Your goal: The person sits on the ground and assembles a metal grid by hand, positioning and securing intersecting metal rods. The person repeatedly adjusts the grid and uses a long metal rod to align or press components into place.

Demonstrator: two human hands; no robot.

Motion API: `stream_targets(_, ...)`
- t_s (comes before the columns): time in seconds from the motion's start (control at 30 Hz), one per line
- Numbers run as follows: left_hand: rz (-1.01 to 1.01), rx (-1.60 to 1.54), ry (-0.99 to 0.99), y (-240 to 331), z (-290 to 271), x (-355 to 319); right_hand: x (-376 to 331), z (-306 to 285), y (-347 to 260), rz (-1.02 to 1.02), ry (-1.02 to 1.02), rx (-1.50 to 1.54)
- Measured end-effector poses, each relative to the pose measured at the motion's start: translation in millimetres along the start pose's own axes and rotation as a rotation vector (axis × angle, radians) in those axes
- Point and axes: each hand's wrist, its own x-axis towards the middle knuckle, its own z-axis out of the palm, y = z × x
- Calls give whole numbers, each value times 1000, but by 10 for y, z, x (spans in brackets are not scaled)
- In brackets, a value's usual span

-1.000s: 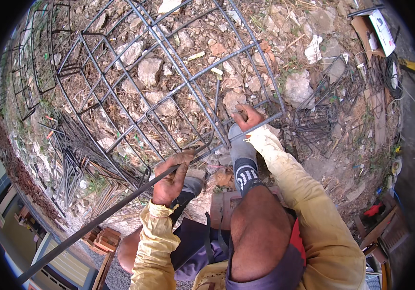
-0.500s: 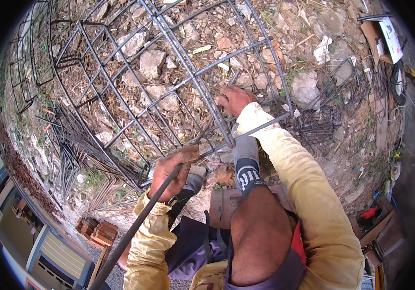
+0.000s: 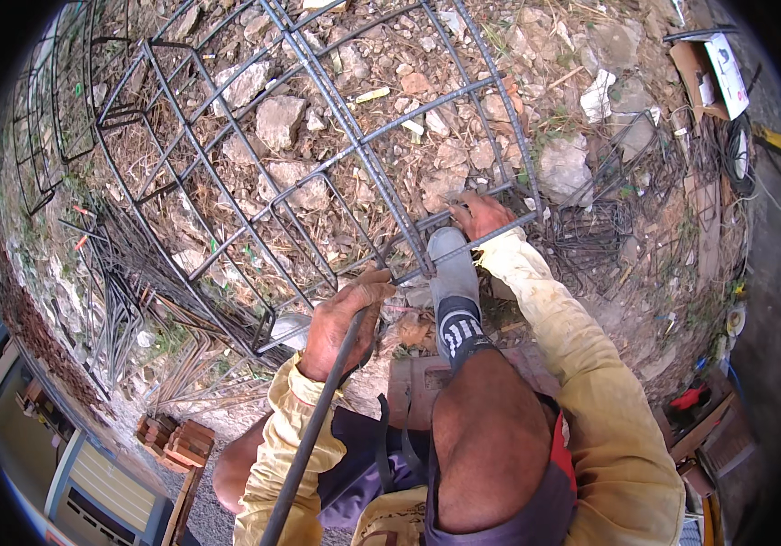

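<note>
A rebar cage of tied steel bars lies over the stony ground in front of me. My left hand is closed around a long dark metal bar, which slants down past my left forearm to the lower edge. Its knuckles are beside the cage's near edge. My right hand is at the cage's near right corner, fingers curled against the bars; its fingertips are partly hidden. Between my hands, my grey shoe reaches under the near bars.
Loose bent rebar is heaped at the left, with stacked bricks below it. Rocks show through the cage. At the right are tangled wire, a cardboard box and boards.
My right hand has moved right and nearer to me along the cage. My left hand has shifted right, and the long bar has swung more upright. The view has shifted slightly.
</note>
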Motion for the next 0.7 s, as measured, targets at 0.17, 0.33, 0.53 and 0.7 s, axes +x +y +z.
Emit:
stream_targets(0.17, 47, 18, -34, 116, 160, -93, 10, 64, 168, -101, -67, -38)
stream_targets(0.33, -23, 59, 44, 159, 259, -117, 70, -66, 171, -95, -237, -84)
stream_targets(0.53, -39, 135, 70, 218, 282, -63, 0, -184, 126, -154, -188, -162)
stream_targets(0.7, -25, 140, 55, 221, 359, -85, 13, -159, 169, -185, -153, -106)
